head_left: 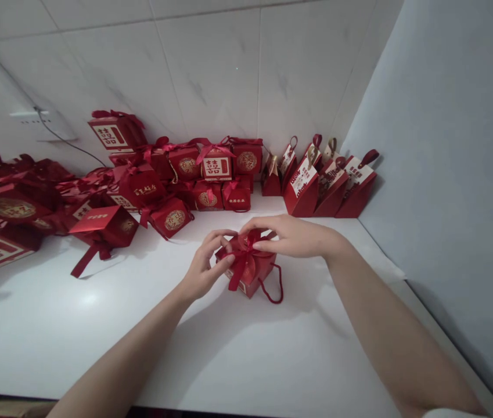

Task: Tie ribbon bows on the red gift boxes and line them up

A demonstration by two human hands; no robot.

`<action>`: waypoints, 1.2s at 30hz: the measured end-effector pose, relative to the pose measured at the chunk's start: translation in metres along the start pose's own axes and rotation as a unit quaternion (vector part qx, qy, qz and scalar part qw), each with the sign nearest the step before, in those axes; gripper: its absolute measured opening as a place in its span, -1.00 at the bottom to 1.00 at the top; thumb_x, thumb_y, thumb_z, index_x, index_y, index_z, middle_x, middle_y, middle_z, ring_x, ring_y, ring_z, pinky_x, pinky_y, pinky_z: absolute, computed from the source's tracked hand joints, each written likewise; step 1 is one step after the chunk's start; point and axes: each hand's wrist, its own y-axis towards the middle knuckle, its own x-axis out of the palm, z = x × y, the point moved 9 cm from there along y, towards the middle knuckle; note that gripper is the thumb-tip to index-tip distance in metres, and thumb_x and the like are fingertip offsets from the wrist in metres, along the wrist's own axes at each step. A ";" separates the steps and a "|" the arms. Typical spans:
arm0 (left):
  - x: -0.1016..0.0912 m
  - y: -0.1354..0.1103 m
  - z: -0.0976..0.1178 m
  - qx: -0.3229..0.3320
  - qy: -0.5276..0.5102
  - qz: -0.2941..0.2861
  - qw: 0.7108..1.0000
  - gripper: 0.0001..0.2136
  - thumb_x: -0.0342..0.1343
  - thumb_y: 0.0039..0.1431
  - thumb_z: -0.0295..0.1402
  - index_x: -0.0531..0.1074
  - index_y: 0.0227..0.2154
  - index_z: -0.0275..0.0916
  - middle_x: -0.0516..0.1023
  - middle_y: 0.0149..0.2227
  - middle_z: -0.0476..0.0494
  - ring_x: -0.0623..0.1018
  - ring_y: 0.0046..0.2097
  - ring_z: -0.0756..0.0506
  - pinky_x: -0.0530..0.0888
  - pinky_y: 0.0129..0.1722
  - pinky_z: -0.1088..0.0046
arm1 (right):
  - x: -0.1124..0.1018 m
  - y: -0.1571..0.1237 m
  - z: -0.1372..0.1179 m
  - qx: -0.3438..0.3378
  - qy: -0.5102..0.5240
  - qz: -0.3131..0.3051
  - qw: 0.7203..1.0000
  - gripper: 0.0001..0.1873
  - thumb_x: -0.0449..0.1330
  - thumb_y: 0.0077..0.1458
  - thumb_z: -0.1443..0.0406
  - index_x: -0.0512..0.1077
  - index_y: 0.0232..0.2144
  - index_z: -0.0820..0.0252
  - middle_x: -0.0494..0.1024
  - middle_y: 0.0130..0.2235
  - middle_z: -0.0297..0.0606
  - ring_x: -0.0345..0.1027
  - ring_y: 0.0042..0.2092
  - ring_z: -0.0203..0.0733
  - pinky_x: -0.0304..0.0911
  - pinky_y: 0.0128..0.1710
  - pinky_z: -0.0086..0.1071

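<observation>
The left hand (205,268) and the right hand (290,235) are both on a little red box (258,273). The fingers of each hand are pinched shut on the red ribbon (243,255) on top of the box. The left hand pinches the ribbon on the left side. The right hand comes over the top and pinches it from the right.

The box sits on the white table (246,354), near the middle, just in front of the person. It is tilted a bit, with one corner facing us. The ribbon is tied in a bow, and one end hangs down the front. There is a gold round mark on the box, but the ribbon hides most of it. A thin red string handle (274,290) loops out on the right side and lies on the table. The right hand covers the back of the box.

Behind it, a pile of red boxes (211,168) lies along the wall (211,69). One open box (105,225) has its flap up. A row of tall red bags (328,186) stands to the right. More red boxes on the far left are cut off and too dark to make out.
</observation>
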 end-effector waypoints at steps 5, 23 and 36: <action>-0.008 0.003 -0.014 -0.048 -0.046 0.014 0.998 -0.78 0.17 0.20 -0.23 0.33 -0.46 -0.22 0.43 0.08 -0.19 0.44 0.06 -0.18 0.34 0.04 0.30 | -0.002 0.001 0.021 0.056 0.049 0.013 0.997 -0.69 0.20 0.14 0.23 0.39 -0.04 0.06 0.57 -0.19 -0.28 0.45 -0.18 -0.15 0.32 -0.19 -0.31; -0.035 0.010 -0.010 -0.050 0.105 -0.052 0.992 -0.69 0.26 0.10 -0.13 0.37 -0.56 -0.22 0.42 0.14 -0.19 0.43 0.15 -0.27 0.20 0.26 -0.02 | 0.000 0.012 0.029 0.079 0.019 0.058 0.995 -0.75 0.16 0.17 0.10 0.43 -0.38 0.14 0.56 -0.13 -0.24 0.40 -0.10 -0.12 0.23 -0.09 -0.27; -0.052 0.015 -0.022 -0.055 0.074 0.015 0.996 -0.71 0.20 0.16 -0.13 0.38 -0.50 -0.24 0.52 0.02 -0.27 0.54 0.02 -0.21 0.42 0.10 0.09 | 0.008 0.016 0.017 0.026 0.086 0.036 0.995 -0.75 0.18 0.18 0.11 0.41 -0.41 0.15 0.54 0.03 -0.21 0.41 0.01 -0.11 0.25 -0.01 -0.23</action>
